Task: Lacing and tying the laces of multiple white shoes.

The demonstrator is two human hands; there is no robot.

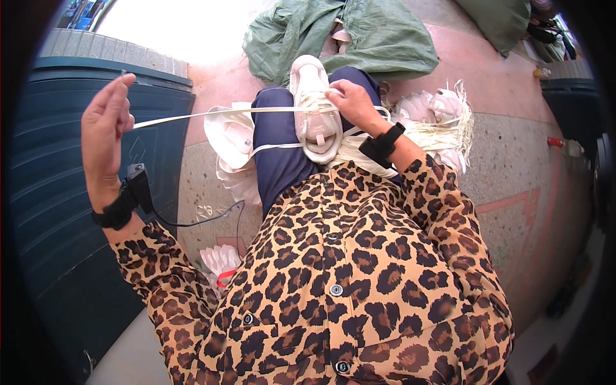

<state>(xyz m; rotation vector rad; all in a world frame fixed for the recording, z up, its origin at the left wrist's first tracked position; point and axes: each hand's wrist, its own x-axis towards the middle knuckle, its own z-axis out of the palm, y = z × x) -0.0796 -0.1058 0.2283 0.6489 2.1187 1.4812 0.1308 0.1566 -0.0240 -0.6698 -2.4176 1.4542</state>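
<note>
A pale pink-white sneaker (pixel 319 123) rests on my lap between my knees, its toe pointing away from me. My left hand (pixel 106 119) is raised far out to the left, fingers closed on a cream shoelace (pixel 192 118). That lace runs taut from the hand across to the shoe's eyelets. At the upper right side of the shoe, my right hand (pixel 351 101) has its fingers pinched at the lacing. Another stretch of lace lies loose over my left thigh. What exactly sits between the right fingertips is partly hidden.
A green woven sack (pixel 385 42) lies open beyond my knees. White shoe uppers (pixel 231 138) lie left of my leg, and more shoe pieces with a bundle of cream laces (pixel 449 128) are at the right. A dark blue panel (pixel 122 173) stands along the left. A cable hangs from my left wristband.
</note>
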